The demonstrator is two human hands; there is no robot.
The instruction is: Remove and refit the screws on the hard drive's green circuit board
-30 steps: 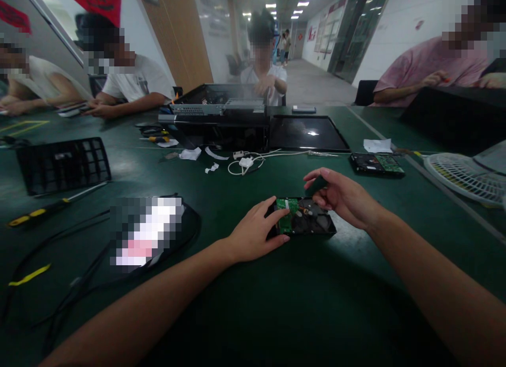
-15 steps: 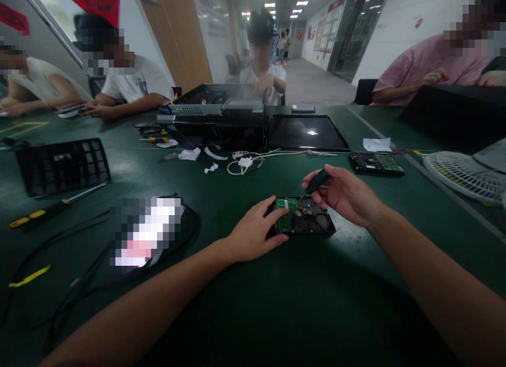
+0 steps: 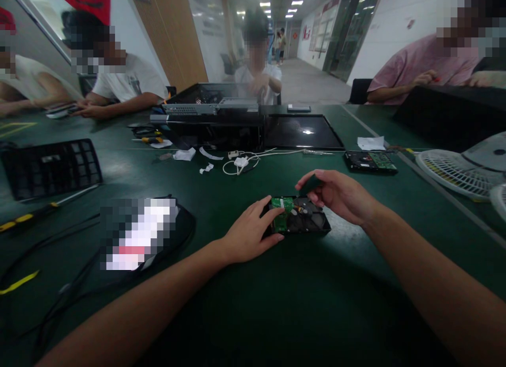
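A hard drive (image 3: 309, 223) lies on the green table with its green circuit board and round motor hub facing up. My left hand (image 3: 250, 231) grips the left end of it, thumb along the near side and fingers over the board. In my right hand (image 3: 343, 197) is a screwdriver (image 3: 310, 184) with a dark green handle, pinched between thumb and fingers above the drive's far edge. Its tip is too small and dark to make out, so I cannot tell whether it touches the drive.
Farther right lies a second hard drive (image 3: 371, 162), near a white fan (image 3: 454, 169). An opened computer case (image 3: 213, 127) and a black panel (image 3: 302, 131) stand ahead, with a white cable (image 3: 239, 164) before them. Leftward are a phone (image 3: 138, 232), black cables, and a yellow-black screwdriver (image 3: 29, 217).
The whole view has shifted slightly, so things sit farther left. The green screwdriver handle leans lower in my right hand. My left hand keeps its place on the hard drive.
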